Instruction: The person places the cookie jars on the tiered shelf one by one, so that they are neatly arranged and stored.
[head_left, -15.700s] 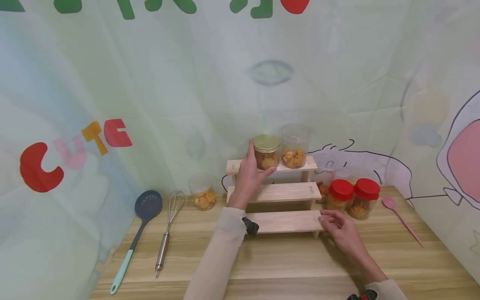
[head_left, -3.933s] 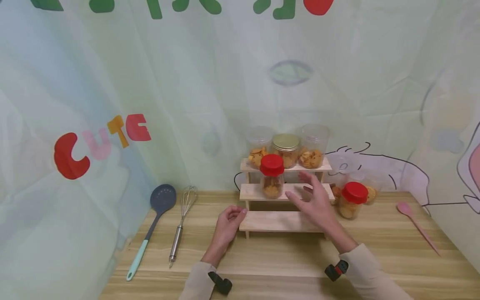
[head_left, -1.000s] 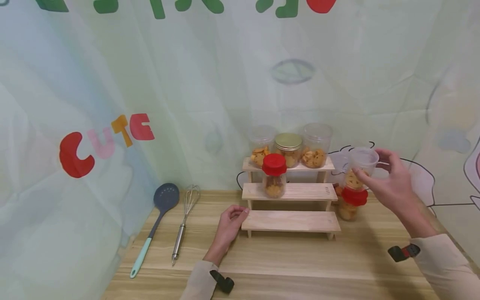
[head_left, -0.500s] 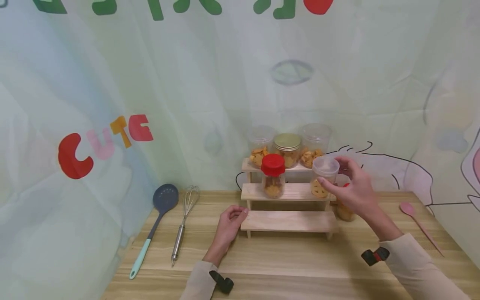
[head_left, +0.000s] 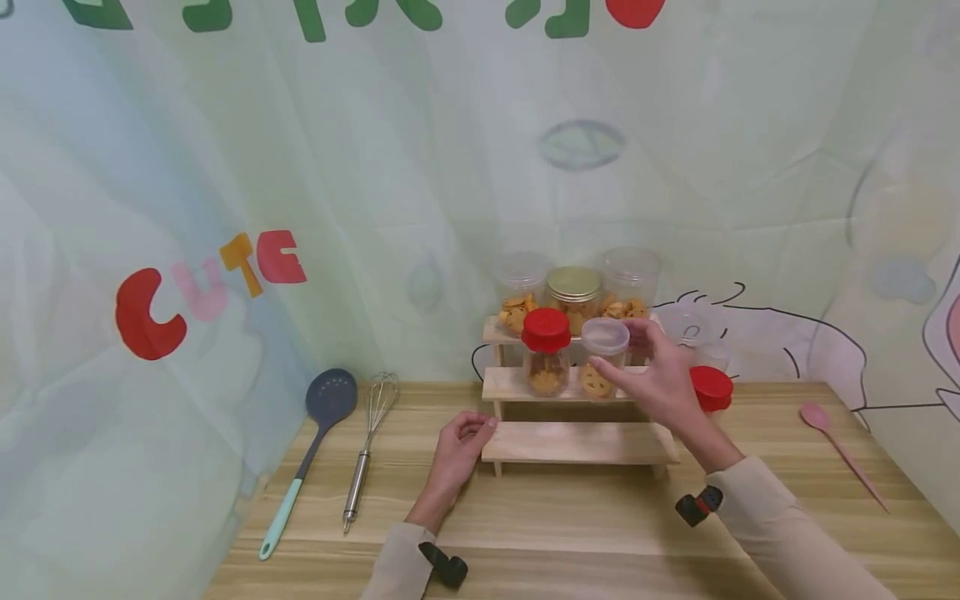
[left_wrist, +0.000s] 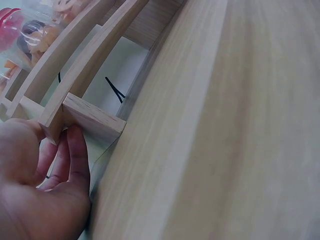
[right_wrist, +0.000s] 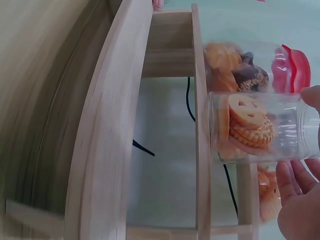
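My right hand [head_left: 663,375] grips a clear plastic jar [head_left: 604,340] with a translucent lid and round cookies [right_wrist: 250,122] inside. The jar is upright, its base right at the middle tier of a three-tier wooden display rack [head_left: 581,442]. Close on its left stands a red-lidded cookie jar [head_left: 547,329]. My left hand [head_left: 456,450] pinches the left end of the rack's lowest tier, thumb above and fingers below in the left wrist view. On the top tier are a gold-lidded jar [head_left: 573,287] and two clear-lidded jars, one left [head_left: 522,283] and one right [head_left: 632,271].
Right of the rack, another red-lidded jar [head_left: 711,388] stands partly behind my right arm, with a clear jar [head_left: 688,329] behind it. A pink spoon [head_left: 840,454] lies farther right. A slotted turner [head_left: 307,454] and a whisk [head_left: 363,467] lie on the left. A printed curtain hangs behind.
Top tier gained a left jar; a red-lidded jar came onto the middle tier. Over the last second my right hand carried the clear jar left to beside it. My left hand stayed put lately.
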